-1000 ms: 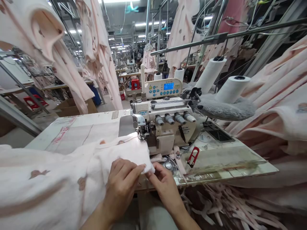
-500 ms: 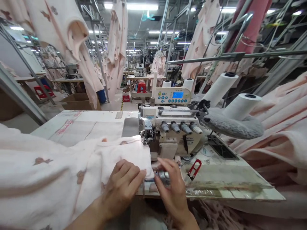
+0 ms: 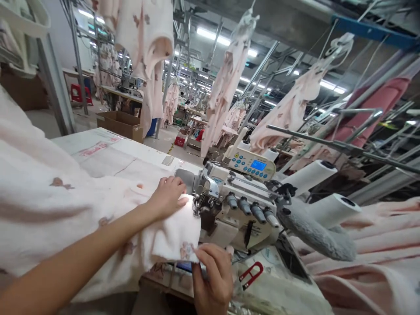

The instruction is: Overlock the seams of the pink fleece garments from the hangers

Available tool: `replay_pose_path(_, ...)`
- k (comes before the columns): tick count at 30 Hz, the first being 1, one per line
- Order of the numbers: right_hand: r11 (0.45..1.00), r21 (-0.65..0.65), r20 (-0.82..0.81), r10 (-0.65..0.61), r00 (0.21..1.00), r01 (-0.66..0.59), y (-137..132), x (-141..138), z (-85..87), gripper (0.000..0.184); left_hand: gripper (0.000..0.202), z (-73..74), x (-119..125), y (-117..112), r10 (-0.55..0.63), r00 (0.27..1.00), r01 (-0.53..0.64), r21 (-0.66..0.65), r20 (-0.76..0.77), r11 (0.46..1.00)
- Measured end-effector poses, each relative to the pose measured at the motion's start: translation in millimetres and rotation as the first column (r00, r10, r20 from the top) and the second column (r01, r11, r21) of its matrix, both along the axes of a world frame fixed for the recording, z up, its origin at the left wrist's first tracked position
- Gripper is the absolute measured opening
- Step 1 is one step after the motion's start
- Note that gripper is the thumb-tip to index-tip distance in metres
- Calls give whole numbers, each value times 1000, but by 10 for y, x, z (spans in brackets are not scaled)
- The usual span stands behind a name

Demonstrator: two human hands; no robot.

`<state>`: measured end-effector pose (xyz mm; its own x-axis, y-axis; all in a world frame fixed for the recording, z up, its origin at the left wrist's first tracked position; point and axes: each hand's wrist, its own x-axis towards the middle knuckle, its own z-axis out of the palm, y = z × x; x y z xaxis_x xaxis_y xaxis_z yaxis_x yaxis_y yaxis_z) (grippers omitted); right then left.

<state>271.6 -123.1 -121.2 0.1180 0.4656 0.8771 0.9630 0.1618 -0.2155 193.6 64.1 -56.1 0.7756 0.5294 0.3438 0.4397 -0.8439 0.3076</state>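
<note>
Head view shows us a pale fleece cloth (image 3: 177, 234) spread over the table (image 3: 141, 151), its near end beside the presser foot (image 3: 197, 209) of the sewing machine (image 3: 249, 205). Our left hand (image 3: 168, 199) rests on it close to the foot, thumb slightly apart from the fingers; we cannot tell whether it pinches a fold or only presses. Our right hand (image 3: 213, 271) pinches the near corner between thumb and fingers. In our judgement, guiding this well takes a flat, unstretched edge, light even tension between both hands, and left fingertips clear of the needle. Farther right lie red snips (image 3: 261, 267); behind the machine stand white thread cones (image 3: 313, 177).
</note>
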Motion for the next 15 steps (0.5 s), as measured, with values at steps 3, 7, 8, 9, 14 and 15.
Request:
replay_pose_path(3,1000,8,4,-23,1000,23,36,44,7,17,12,-49,31,40,-9,999,8,29,35,1000)
replay_pose_path(7,1000,-1,-3,-18,1000,18,101,106,19,20,11,-37,80,126,-18,999,16,39,32,999)
replay_pose_path(8,1000,-8,-1,-26,1000,26,119,124,25,18,11,-31,101,156,-15,999,14,36,33,999)
replay_pose_path(9,999,-17,6,-40,999,40,140,142,35,17,11,-26,124,187,-12,999,11,36,33,999)
replay_pose_path(14,976,-85,125,-190,974,202,253,208,170,11,14,10,224,308,15,999,-16,39,40,999)
replay_pose_path(15,963,-108,147,-231,962,247,268,208,205,13,14,20,237,328,22,999,-24,39,41,999)
